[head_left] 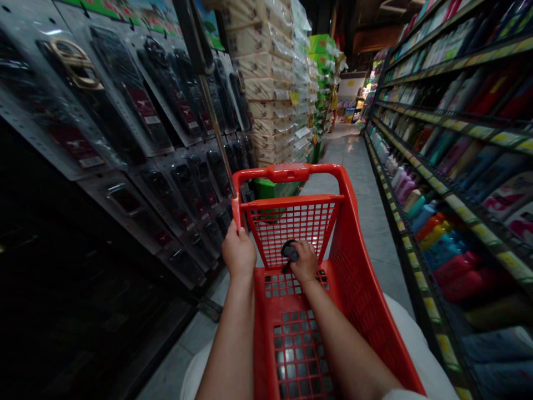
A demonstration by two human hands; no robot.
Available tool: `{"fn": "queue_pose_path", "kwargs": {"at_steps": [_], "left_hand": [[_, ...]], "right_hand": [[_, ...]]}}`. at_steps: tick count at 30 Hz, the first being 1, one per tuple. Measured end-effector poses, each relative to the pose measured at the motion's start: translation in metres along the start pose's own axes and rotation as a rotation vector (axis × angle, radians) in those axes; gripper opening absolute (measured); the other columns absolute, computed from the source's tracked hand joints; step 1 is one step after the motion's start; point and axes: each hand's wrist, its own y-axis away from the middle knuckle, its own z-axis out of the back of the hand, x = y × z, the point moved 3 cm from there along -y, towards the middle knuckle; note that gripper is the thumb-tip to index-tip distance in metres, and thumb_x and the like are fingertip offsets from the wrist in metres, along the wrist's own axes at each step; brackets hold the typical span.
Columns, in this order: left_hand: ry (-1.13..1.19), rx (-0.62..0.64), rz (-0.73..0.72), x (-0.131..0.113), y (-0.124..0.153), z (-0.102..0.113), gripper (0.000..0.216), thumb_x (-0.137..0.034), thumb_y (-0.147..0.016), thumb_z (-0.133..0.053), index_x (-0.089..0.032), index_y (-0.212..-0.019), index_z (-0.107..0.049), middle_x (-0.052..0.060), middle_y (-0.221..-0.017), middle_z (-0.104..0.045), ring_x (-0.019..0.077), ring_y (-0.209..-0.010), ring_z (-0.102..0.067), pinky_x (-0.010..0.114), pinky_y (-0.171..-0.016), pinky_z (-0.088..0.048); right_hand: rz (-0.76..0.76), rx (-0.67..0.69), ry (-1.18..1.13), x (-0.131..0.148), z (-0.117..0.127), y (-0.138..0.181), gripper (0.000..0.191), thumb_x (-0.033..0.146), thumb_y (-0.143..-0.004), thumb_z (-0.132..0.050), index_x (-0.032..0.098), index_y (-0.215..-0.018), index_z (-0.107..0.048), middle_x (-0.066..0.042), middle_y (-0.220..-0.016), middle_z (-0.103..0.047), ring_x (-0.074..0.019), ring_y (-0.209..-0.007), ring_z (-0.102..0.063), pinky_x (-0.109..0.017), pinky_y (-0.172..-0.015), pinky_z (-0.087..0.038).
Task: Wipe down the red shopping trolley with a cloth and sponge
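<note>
A red plastic shopping cart stands in front of me in a shop aisle. My left hand is closed round the cart's left rim post. My right hand reaches down inside the basket, fingers closed on a small dark object that I cannot make out, held close to the cart's mesh front wall.
On the left a pegboard wall carries packaged dark items. On the right long shelves hold coloured bottles. Stacked tissue packs and a green bin stand ahead left. The grey tiled aisle floor runs forward.
</note>
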Motion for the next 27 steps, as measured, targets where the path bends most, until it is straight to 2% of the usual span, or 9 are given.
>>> {"fn": "queue_pose_path", "kwargs": {"at_steps": [3,6,11,14,16,18,21,24,27], "left_hand": [[-0.018,0.008,0.005,-0.001,0.001,0.001,0.042,-0.015,-0.091,-0.042,-0.016,-0.128,-0.062,0.012,-0.11,-0.073,0.0234,-0.104,-0.067,0.029,-0.087,-0.048],[-0.043,0.012,0.002,-0.001,0.001,0.0,0.041,-0.015,-0.091,-0.042,-0.016,-0.126,-0.063,0.011,-0.108,-0.073,0.0227,-0.102,-0.067,0.028,-0.085,-0.048],[-0.027,0.001,-0.018,0.002,-0.001,-0.002,0.039,-0.016,-0.091,-0.041,-0.017,-0.123,-0.064,0.011,-0.111,-0.073,0.0217,-0.101,-0.067,0.027,-0.085,-0.048],[-0.029,-0.001,-0.027,0.002,-0.001,-0.002,0.038,-0.015,-0.09,-0.041,-0.016,-0.12,-0.065,0.01,-0.107,-0.073,0.0215,-0.098,-0.068,0.027,-0.085,-0.048],[-0.033,0.002,-0.022,0.001,-0.001,-0.001,0.038,-0.015,-0.091,-0.041,-0.016,-0.12,-0.065,0.01,-0.107,-0.073,0.0217,-0.099,-0.068,0.027,-0.084,-0.048],[-0.031,0.002,-0.016,0.0,0.0,-0.001,0.039,-0.016,-0.091,-0.041,-0.016,-0.121,-0.065,0.011,-0.109,-0.073,0.0222,-0.1,-0.068,0.028,-0.085,-0.048],[-0.013,-0.001,-0.014,0.001,0.0,-0.003,0.04,-0.016,-0.091,-0.041,-0.017,-0.122,-0.065,0.01,-0.111,-0.073,0.0221,-0.1,-0.068,0.029,-0.086,-0.048],[0.003,-0.006,-0.022,0.003,-0.001,-0.007,0.041,-0.015,-0.09,-0.041,-0.018,-0.124,-0.064,0.009,-0.114,-0.072,0.0209,-0.103,-0.067,0.027,-0.088,-0.048],[0.01,-0.003,-0.037,0.005,-0.003,-0.01,0.041,-0.016,-0.09,-0.041,-0.017,-0.125,-0.064,0.009,-0.115,-0.072,0.0203,-0.103,-0.067,0.026,-0.088,-0.048]], "right_hand": [[0.11,-0.25,-0.08,0.033,0.022,-0.037,0.052,0.003,-0.073,-0.048,0.021,-0.119,-0.065,-0.011,-0.126,-0.055,-0.0254,-0.117,-0.044,-0.04,-0.1,-0.039],[0.156,-0.279,-0.081,0.058,0.023,-0.063,0.059,0.0,-0.071,-0.048,0.021,-0.124,-0.063,-0.011,-0.133,-0.051,-0.0261,-0.122,-0.039,-0.041,-0.102,-0.036],[0.24,0.084,0.078,0.053,-0.019,-0.033,0.04,0.008,-0.087,-0.049,0.026,-0.118,-0.066,-0.007,-0.132,-0.057,-0.024,-0.121,-0.039,-0.038,-0.099,-0.036],[0.307,0.408,0.191,0.035,-0.042,0.004,0.026,0.017,-0.093,-0.05,0.026,-0.106,-0.071,-0.007,-0.119,-0.064,-0.0225,-0.113,-0.045,-0.036,-0.093,-0.038],[0.287,0.528,0.241,0.025,-0.044,0.019,0.023,0.016,-0.092,-0.051,0.024,-0.098,-0.072,-0.007,-0.108,-0.066,-0.0221,-0.106,-0.049,-0.034,-0.088,-0.04],[0.237,0.481,0.234,0.024,-0.034,0.018,0.027,0.013,-0.09,-0.051,0.025,-0.103,-0.072,-0.007,-0.107,-0.065,-0.0221,-0.104,-0.049,-0.034,-0.085,-0.04],[0.227,0.209,0.11,0.041,-0.009,-0.01,0.04,0.009,-0.087,-0.052,0.027,-0.119,-0.066,-0.006,-0.122,-0.061,-0.0224,-0.111,-0.045,-0.034,-0.09,-0.039],[0.23,0.002,0.042,0.059,0.003,-0.042,0.041,0.008,-0.088,-0.051,0.026,-0.122,-0.066,-0.008,-0.13,-0.057,-0.0233,-0.115,-0.042,-0.036,-0.096,-0.036],[0.26,0.069,0.097,0.061,-0.008,-0.046,0.031,0.015,-0.094,-0.049,0.026,-0.116,-0.068,-0.007,-0.131,-0.058,-0.0235,-0.116,-0.04,-0.037,-0.096,-0.036]]}}
